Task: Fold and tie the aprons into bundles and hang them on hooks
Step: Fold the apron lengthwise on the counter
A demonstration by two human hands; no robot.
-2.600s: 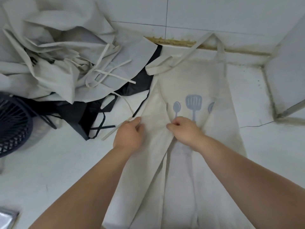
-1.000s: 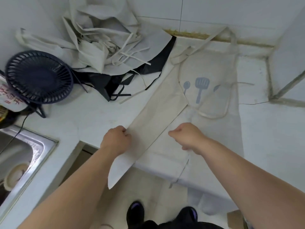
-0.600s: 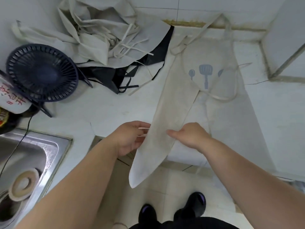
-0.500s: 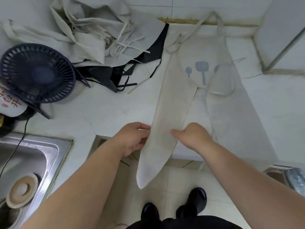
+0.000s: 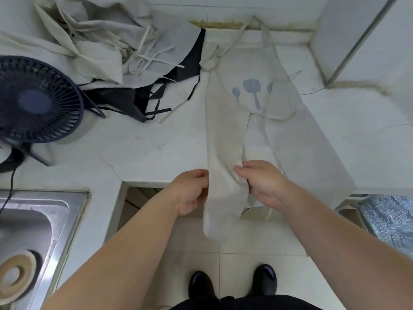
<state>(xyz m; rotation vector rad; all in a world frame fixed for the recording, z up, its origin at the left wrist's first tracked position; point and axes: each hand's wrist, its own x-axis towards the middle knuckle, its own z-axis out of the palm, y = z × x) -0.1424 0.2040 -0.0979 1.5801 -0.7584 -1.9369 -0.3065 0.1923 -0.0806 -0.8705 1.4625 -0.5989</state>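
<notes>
A cream apron (image 5: 225,130) with blue utensil prints lies lengthwise on the white counter (image 5: 143,148). Its left side is folded inward and its lower end hangs over the counter's front edge. My left hand (image 5: 192,191) grips the folded left edge at the counter's lip. My right hand (image 5: 259,182) pinches the fabric just to the right of it. The apron's neck strap reaches the back wall and a tie string loops across its right half. A heap of more cream aprons (image 5: 100,48) lies at the back left, over a black apron (image 5: 143,97).
A dark blue desk fan (image 5: 38,99) stands on the counter at the left, its cable running forward. A steel sink (image 5: 29,238) sits at the lower left. A wall corner rises at the back right. My black shoes (image 5: 232,285) stand on the tiled floor below.
Both hands slid down the apron from near the utensil print to its lower part at the counter's edge. The folded left strip swung from slanting left to nearly straight.
</notes>
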